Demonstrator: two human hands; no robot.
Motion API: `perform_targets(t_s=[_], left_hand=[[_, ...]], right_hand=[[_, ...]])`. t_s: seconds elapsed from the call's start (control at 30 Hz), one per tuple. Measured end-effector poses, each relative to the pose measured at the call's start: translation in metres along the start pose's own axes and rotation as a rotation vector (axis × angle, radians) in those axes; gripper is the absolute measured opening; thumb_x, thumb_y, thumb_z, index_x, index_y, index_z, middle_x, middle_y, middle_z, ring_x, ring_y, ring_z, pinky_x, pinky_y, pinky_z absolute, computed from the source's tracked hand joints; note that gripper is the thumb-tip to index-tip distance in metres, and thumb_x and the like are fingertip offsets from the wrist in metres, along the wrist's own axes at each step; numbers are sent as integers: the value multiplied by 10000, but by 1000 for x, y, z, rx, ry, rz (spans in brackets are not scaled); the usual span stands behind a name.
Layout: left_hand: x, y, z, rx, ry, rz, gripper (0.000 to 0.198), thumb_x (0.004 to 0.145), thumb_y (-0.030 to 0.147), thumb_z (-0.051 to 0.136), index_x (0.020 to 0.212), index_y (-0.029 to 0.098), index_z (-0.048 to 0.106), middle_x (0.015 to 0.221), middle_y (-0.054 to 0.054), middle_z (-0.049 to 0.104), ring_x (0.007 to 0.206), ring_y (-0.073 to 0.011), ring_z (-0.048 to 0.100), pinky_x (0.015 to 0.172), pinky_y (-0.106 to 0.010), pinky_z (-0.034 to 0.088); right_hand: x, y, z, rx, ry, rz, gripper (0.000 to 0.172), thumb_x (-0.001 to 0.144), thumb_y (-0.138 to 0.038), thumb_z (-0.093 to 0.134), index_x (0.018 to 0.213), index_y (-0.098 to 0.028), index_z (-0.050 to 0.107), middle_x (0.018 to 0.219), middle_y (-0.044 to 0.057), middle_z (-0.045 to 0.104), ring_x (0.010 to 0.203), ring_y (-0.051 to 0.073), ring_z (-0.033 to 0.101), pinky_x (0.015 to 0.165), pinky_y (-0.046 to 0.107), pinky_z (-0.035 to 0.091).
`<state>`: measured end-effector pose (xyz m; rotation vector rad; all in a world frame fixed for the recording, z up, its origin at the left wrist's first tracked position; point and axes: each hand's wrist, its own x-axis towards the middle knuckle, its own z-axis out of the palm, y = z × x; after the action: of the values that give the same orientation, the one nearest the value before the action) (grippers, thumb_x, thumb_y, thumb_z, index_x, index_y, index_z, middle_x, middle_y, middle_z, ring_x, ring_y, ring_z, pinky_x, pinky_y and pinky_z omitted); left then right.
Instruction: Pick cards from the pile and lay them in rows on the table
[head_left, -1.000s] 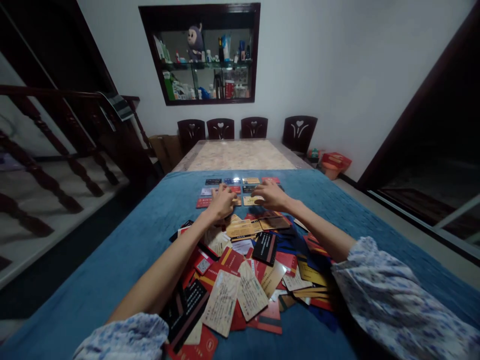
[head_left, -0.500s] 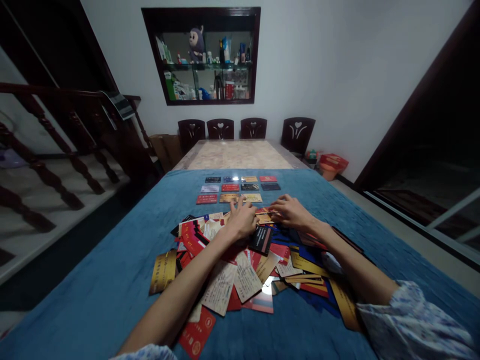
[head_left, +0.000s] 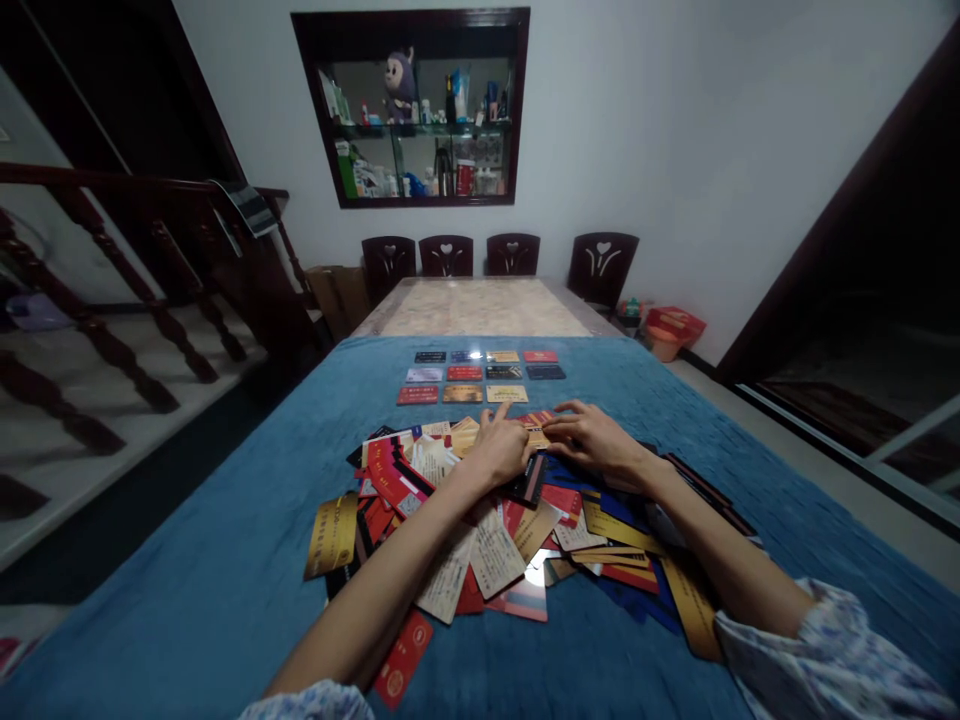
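A loose pile of cards [head_left: 480, 540], red, gold, black and cream, lies spread on the blue cloth [head_left: 225, 560]. My left hand [head_left: 499, 448] rests on the far end of the pile, index finger stretched forward, other fingers curled. My right hand [head_left: 592, 437] sits beside it with fingers pinched on an orange card [head_left: 537, 429] at the pile's far edge. Beyond both hands, several cards [head_left: 480, 373] are laid out flat in three neat rows.
Past the cloth, the bare marble tabletop [head_left: 480, 308] runs to four dark chairs [head_left: 510, 255]. A wall cabinet [head_left: 420, 110] hangs above. A wooden stair rail [head_left: 150, 260] stands at left, a red bin [head_left: 671, 328] at right.
Both hands drew back from the laid-out rows toward the pile. They now meet over an orange card at the pile's far edge. The pile has spread out to the left.
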<state>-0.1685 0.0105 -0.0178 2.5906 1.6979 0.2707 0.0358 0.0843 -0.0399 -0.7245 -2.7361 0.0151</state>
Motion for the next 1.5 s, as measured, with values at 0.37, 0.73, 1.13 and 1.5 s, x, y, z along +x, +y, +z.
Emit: perform_targets(t_s=[0.37, 0.73, 1.13, 1.5], left_hand=[[-1, 2, -5, 90, 3, 82, 259, 951, 252, 499, 944, 134, 730, 1126, -164, 730, 1367, -378, 431, 1035, -565, 393], [-1, -1, 0, 237, -35, 253, 222, 974, 147, 472, 946, 117, 690, 1045, -154, 733, 1060, -266, 636, 865, -388, 441], [1, 0, 2, 338, 86, 363, 200, 967, 114, 467, 902, 101, 656, 895, -145, 714, 922, -237, 647, 815, -353, 419], [-1, -8, -4, 201, 74, 329, 177, 895, 136, 534, 832, 128, 699, 839, -125, 727, 801, -224, 650, 763, -361, 428]], right_hand=[[-9, 0, 3, 37, 86, -60, 262, 947, -357, 560, 1037, -225, 768, 986, 112, 757, 1071, 273, 596, 900, 428, 499], [-7, -9, -3, 24, 64, -66, 329, 1001, -362, 466, 1040, -207, 753, 983, 123, 749, 908, 224, 622, 815, 363, 489], [-6, -15, -8, -155, 110, -111, 376, 1029, -279, 387, 964, -205, 750, 826, 99, 715, 822, 207, 588, 722, 319, 424], [-6, -17, -4, -102, 197, -120, 386, 1012, -268, 405, 793, -207, 717, 721, 78, 666, 743, 189, 549, 683, 316, 415]])
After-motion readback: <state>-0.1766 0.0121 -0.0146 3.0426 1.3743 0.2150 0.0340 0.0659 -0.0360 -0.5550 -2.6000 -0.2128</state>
